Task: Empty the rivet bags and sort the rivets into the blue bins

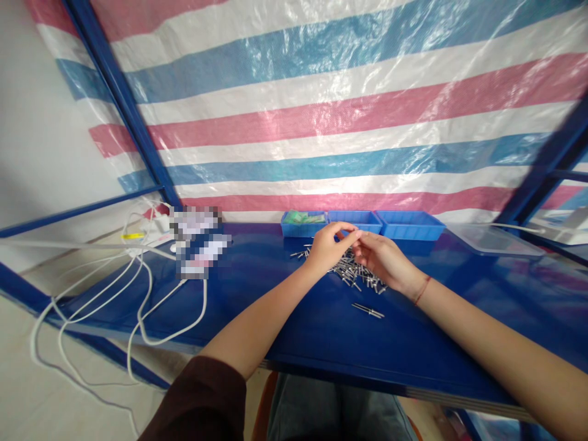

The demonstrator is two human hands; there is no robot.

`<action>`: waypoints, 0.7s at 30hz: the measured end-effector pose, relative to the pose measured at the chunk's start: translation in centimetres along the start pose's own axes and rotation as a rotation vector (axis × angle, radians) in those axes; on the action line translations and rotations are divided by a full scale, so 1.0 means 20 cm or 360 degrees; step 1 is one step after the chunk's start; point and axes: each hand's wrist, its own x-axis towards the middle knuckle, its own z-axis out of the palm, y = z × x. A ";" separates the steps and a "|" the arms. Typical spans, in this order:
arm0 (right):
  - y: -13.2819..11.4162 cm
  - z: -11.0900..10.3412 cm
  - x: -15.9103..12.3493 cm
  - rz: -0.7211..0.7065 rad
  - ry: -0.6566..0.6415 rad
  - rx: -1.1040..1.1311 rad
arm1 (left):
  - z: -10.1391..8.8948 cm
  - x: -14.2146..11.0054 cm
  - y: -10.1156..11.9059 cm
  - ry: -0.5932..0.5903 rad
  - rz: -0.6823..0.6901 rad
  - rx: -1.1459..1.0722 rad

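Note:
Above a loose pile of metal blind rivets (349, 272), my two hands meet at the fingertips. My left hand (327, 246) is closed, thumb and fingers pinched together. From the other side my right hand (383, 258) also pinches, its fingers curled in. Whatever lies between the fingertips is hidden or too small to name. A few rivets (367, 310) lie apart from the pile, nearer the front edge. Behind my hands a row of blue plastic bins stands: the left bin (298, 229) holds green plastic packaging, then a middle bin (367, 219) and a right bin (408, 228).
The blue tabletop (427, 349) carries everything. A transparent plastic lid (496, 239) lies at the right back. White cables (149, 306) loop over the left end beside a blurred-out object (202, 251). Striped plastic sheeting (321, 122) hangs behind, between blue posts.

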 end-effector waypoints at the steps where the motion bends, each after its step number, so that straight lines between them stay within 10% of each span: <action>1: 0.00 0.00 0.00 -0.0030 0.0022 -0.0005 | 0.00 0.00 0.00 0.0008 0.0017 0.0017; 8: -0.04 0.00 0.00 -0.0360 0.0118 -0.0248 | 0.01 0.01 -0.07 0.0029 0.0022 0.0055; 16: -0.10 -0.05 -0.02 -0.1013 0.0018 -0.1638 | -0.03 0.03 -0.09 -0.0305 0.0082 0.0120; 21: -0.11 -0.06 0.01 -0.0978 0.0073 -0.1999 | -0.03 0.03 -0.11 -0.0423 0.0082 0.0302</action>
